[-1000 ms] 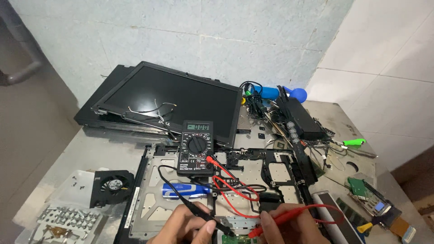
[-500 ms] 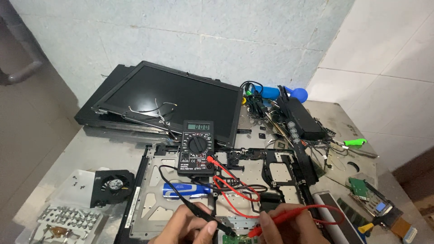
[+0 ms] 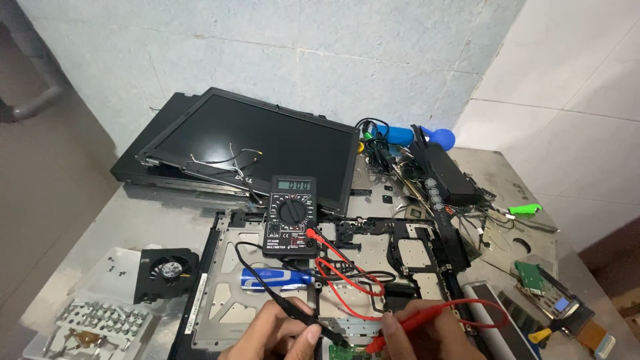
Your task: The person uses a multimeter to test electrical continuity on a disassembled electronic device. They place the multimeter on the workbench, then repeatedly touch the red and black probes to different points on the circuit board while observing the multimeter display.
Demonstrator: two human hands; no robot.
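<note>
At the bottom edge, my left hand (image 3: 277,333) grips a black test probe (image 3: 303,317), its tip down by a small green circuit board (image 3: 347,351). My right hand (image 3: 423,333) grips a red test probe (image 3: 413,321) pointing left at the same board. Red and black leads (image 3: 340,270) curl back to a black digital multimeter (image 3: 291,217), which lies on a stripped laptop base frame (image 3: 230,280). A blue-handled screwdriver (image 3: 277,280) rests on the frame just beyond my left hand.
Detached laptop screen panels (image 3: 253,143) lean at the back. A black cooling fan (image 3: 165,270) and a clear tray of screws (image 3: 93,323) sit left. Right: black battery (image 3: 443,175), blue objects (image 3: 400,135), green marker (image 3: 523,209), small boards (image 3: 540,280), loose wires.
</note>
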